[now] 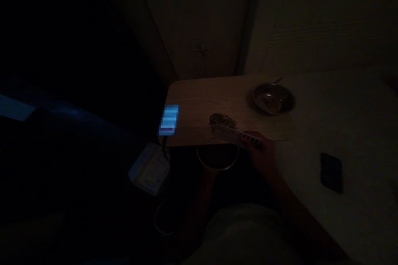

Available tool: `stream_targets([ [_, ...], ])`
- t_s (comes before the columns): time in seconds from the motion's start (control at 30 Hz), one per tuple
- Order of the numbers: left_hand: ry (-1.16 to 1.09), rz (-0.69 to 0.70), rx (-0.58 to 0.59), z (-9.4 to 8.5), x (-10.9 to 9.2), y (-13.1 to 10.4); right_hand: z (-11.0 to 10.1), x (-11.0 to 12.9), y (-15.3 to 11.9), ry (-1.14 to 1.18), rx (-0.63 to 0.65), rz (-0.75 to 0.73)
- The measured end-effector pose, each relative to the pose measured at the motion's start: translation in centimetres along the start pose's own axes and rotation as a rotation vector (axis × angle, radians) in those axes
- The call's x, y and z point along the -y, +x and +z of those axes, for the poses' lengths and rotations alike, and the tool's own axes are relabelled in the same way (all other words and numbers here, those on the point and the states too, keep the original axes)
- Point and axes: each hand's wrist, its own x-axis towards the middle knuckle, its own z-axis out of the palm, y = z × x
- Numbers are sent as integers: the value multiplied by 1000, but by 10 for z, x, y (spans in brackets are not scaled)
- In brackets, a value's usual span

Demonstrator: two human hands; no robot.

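Your left hand (207,174) barely visible in the dark at a bowl (217,161) under the table (311,132) edge, grip unreadable, seed pile (222,121) above it at 12 o'clock, your right hand (261,151) gripping a flat card (236,134) touching the pile, metal dish (273,98) at 1 o'clock.

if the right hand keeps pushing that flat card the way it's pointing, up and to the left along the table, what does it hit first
Most likely the small pile of grainy bits: the flat card in the right hand already reaches its near edge. Past it the table looks bare, though the picture is very dark.
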Motion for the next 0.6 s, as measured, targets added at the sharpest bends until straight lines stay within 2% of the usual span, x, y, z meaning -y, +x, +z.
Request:
stream_targets([
  [0.1, 15, 27, -49, -4, 1, -1, 3, 4, -1, -10, 30, -31],
  [0.17, 8, 77, -181, -6, 2, -1, 5, 5, -2, -12, 55, -46],
  [0.23, -10, 100, -250, -6, 3, -2, 7, 6, -2, -20, 65, -62],
  [0.33, -37, 133, -284, -5, 3, -3, 10, 5, -3, -20, 63, -74],
  [0.47, -43, 109, -259, -6, 3, -2, 11, 1, -4, -4, 84, -86],
  [0.6, -1, 108, -293, -10, 1, 1, 9, -1, -6, 20, 111, -60],
])
